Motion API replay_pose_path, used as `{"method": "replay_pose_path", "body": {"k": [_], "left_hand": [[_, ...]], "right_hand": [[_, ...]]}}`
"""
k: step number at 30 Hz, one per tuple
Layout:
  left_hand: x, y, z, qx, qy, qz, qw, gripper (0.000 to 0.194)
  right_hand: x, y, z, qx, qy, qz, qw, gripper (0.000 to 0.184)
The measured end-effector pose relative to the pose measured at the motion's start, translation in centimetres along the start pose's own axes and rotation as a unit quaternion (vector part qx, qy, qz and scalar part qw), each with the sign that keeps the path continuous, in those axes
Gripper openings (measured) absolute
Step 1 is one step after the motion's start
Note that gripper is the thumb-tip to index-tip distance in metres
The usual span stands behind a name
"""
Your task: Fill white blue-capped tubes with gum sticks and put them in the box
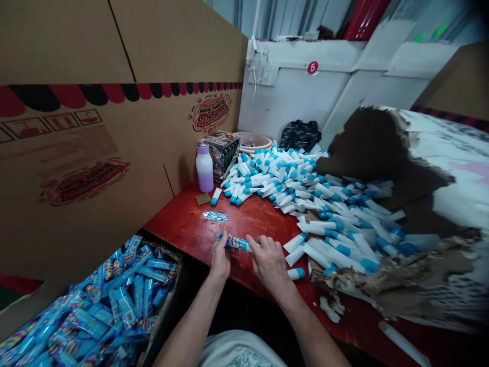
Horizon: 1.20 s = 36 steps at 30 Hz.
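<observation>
Gripping one wrapped tube (237,243) above the red table (183,219) — our left hand (220,257) clenched round it, our right hand (269,263) closing on its end; one lilac bottle (204,171) stands beside a heap of white, blue-capped tubes (290,186) — too many to count.

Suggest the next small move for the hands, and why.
Probably lower the sleeved tube, held by the left hand and right hand, into the cardboard box. The box sits just left of the hands and already holds similar printed packs, while the loose tubes look unsleeved.
</observation>
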State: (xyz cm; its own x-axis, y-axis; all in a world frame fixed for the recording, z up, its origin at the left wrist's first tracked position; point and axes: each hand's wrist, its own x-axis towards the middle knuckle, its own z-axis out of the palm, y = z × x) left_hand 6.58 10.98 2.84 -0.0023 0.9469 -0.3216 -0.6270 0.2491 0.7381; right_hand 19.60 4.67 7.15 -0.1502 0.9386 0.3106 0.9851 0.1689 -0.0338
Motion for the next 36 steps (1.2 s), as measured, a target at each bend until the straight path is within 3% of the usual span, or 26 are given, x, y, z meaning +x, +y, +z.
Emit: {"method": "replay_pose_path", "body": {"k": [3, 7, 10, 12, 15, 19, 26, 31, 36], "left_hand": [[-0.7, -0.1, 0.4, -0.023, -0.014, 0.001, 1.0, 0.035], [-1.8, -0.8, 1.3, -0.074, -0.086, -0.042, 0.993, 0.029], [-2.2, -1.1, 1.8, -0.09, -0.088, -0.036, 0.991, 0.024], [-2.1, -0.9, 2.0, -0.102, -0.067, -0.019, 0.992, 0.025], [-2.1, -0.6, 2.2, -0.106, -0.059, -0.014, 0.992, 0.027], [-2.6, -1.2, 2.6, -0.109, -0.072, -0.007, 0.991, 0.031], [-2.8, -1.4, 3.0, -0.088, -0.089, -0.02, 0.992, 0.045], [-3.0, -1.1, 3.1, -0.07, -0.099, -0.04, 0.992, 0.051], [-3.7, -2.9, 2.8, -0.019, -0.119, -0.041, 0.992, 0.036]], "right_hand": [[-0.3, -0.1, 0.5, 0.028, 0.012, 0.018, 0.999, 0.04], [-0.5, -0.7, 1.0, 0.064, 0.025, 0.041, 0.997, 0.042], [-0.8, -0.5, 1.3, 0.135, 0.048, 0.066, 0.987, 0.046], [-1.2, 0.3, 1.7, 0.209, 0.061, 0.105, 0.97, 0.041], [-1.8, 1.5, 2.7, 0.337, 0.017, 0.18, 0.924, 0.03], [-2.3, 1.6, 3.8, 0.431, 0.01, 0.24, 0.87, 0.035], [-1.9, 0.0, 4.3, 0.495, 0.028, 0.261, 0.828, 0.035], [-1.7, -1.0, 4.6, 0.498, 0.04, 0.282, 0.819, 0.035], [-1.0, -1.8, 4.8, 0.55, 0.037, 0.259, 0.793, 0.033]]}}
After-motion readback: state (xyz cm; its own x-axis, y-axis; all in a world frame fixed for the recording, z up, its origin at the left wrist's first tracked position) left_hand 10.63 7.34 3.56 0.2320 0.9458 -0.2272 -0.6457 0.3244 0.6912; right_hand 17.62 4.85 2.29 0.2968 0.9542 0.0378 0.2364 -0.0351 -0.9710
